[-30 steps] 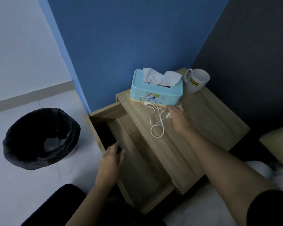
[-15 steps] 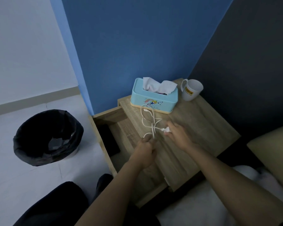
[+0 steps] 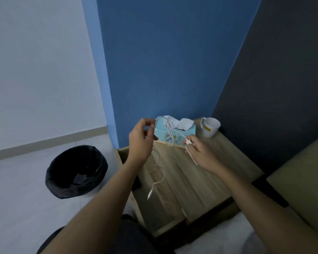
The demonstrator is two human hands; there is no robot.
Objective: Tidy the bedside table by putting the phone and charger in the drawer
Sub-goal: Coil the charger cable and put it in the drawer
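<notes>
A white charger cable [image 3: 159,177] is lifted above the wooden bedside table [image 3: 200,176]. My left hand [image 3: 140,142] pinches one part of it near the table's far left corner. My right hand [image 3: 200,151] grips it by the white connector in front of the tissue box. A loop of cable hangs between the hands, and the loose end with a plug dangles down over the open drawer [image 3: 145,204]. A dark phone [image 3: 136,183] lies in the drawer, mostly hidden by my left forearm.
A light blue tissue box [image 3: 174,133] and a white mug [image 3: 209,127] stand at the back of the table against the blue wall. A black-lined waste bin [image 3: 76,171] sits on the floor to the left. A bed edge [image 3: 297,189] lies at the right.
Both hands have risen from the tabletop with the cable. My left hand left the drawer, took hold of the cable and lifted it; the view tilted upward.
</notes>
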